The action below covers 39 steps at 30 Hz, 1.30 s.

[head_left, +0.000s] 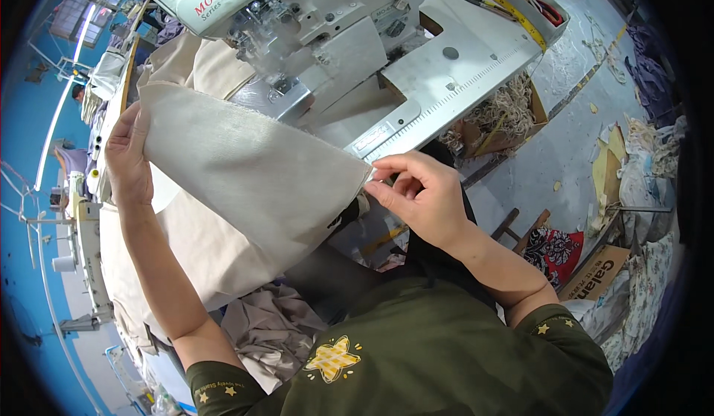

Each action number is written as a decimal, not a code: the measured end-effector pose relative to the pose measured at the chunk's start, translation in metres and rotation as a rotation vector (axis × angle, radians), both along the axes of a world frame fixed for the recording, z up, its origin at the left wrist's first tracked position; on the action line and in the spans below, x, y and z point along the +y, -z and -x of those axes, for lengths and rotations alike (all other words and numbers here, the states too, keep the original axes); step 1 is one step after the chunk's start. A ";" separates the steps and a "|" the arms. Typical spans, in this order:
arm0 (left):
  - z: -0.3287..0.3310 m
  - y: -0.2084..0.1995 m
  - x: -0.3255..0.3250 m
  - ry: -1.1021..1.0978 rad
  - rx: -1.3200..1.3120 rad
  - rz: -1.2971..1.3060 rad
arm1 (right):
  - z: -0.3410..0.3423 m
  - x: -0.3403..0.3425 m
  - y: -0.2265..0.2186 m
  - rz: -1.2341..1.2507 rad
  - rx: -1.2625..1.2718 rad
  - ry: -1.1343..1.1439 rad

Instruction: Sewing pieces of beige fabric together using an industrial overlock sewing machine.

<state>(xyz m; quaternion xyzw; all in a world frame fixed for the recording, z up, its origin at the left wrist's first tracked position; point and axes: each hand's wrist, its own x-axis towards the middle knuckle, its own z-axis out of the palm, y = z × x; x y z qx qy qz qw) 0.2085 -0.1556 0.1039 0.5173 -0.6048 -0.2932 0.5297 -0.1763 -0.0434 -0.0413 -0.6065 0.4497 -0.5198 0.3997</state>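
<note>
A beige fabric piece (pixel 253 163) is stretched between my two hands, in front of the overlock sewing machine (pixel 320 36). At its left edge my left hand (pixel 130 152) grips it, thumb on the near face and the other fingers mostly behind the cloth. My right hand (pixel 420 196) pinches the right corner between thumb and fingertips, the other fingers curled. The fabric's upper edge passes just below the machine's presser area, and its lower part hangs toward my lap. More beige cloth (pixel 201 66) lies behind it, left of the machine.
The white machine table (pixel 476 51) reaches to the right, with a printed ruler along its edge. A tray at its far corner holds tweezers (pixel 489 7) and a yellow tape measure (pixel 513 14). Below stands a box of thread scraps (pixel 502 122). Crumpled cloth (pixel 271 327) lies by my lap.
</note>
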 end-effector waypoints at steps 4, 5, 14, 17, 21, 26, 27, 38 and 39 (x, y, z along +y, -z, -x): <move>0.003 -0.002 0.001 -0.002 -0.022 0.011 | 0.000 -0.015 -0.017 0.128 0.158 0.028; 0.005 -0.002 0.002 -0.016 -0.039 0.005 | -0.003 -0.020 -0.018 0.129 0.155 0.027; 0.024 -0.006 0.003 -0.065 -0.155 -0.009 | -0.004 -0.022 -0.011 0.034 0.117 -0.094; 0.027 -0.005 0.002 -0.069 -0.158 -0.015 | -0.002 -0.014 -0.008 -0.093 0.007 -0.127; 0.027 -0.006 0.004 -0.104 -0.183 -0.072 | -0.003 -0.006 -0.005 -0.267 -0.144 -0.142; 0.048 -0.004 0.002 0.023 -0.065 -0.141 | 0.006 0.001 0.004 -0.404 -0.166 -0.106; 0.049 -0.006 0.002 0.048 -0.024 -0.155 | 0.005 0.001 0.005 -0.390 -0.170 -0.130; 0.070 -0.010 0.004 0.030 -0.163 -0.169 | 0.002 0.006 0.023 -0.342 -0.171 -0.049; 0.073 -0.008 0.005 0.030 -0.162 -0.169 | 0.001 0.006 0.023 -0.331 -0.201 -0.052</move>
